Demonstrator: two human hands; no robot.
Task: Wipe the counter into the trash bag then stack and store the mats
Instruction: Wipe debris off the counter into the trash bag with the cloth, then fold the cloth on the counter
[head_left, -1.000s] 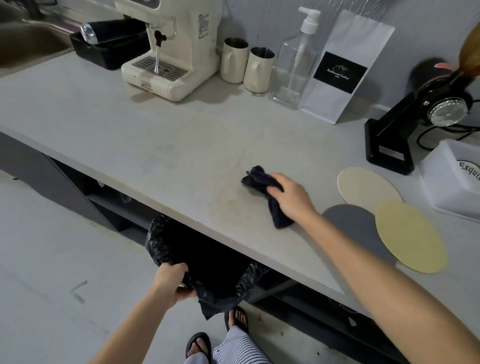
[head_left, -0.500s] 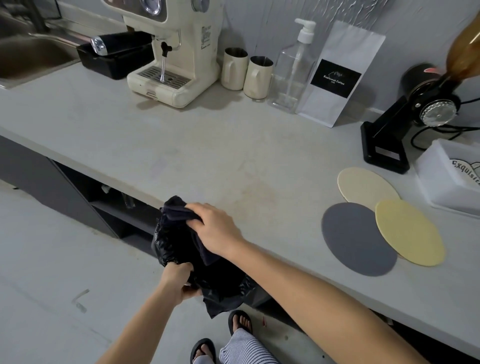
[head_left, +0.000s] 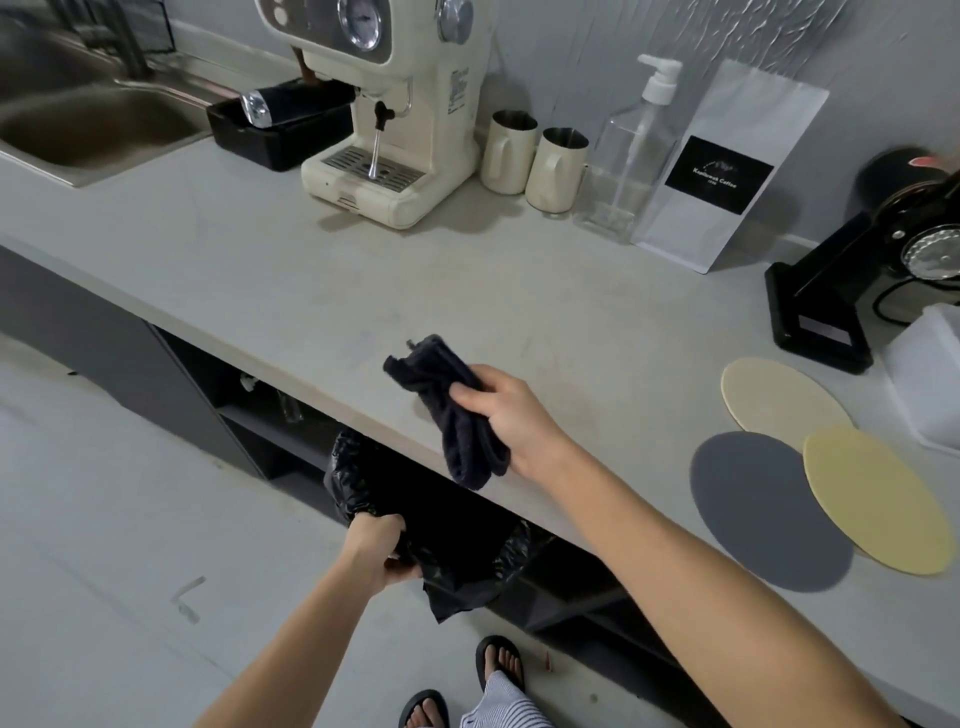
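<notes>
Head view: white pouch (head_left: 727, 171) label reads "Coffee"; first word blurred.

counter (head_left: 260, 270) — espresso machine (head_left: 400, 130); two cups (head_left: 530, 161); three mats (head_left: 769, 509) — right

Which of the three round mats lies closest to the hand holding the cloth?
The grey mat, the only dark one, at the counter's front edge. Both yellowish mats lie farther from the right hand.
</notes>
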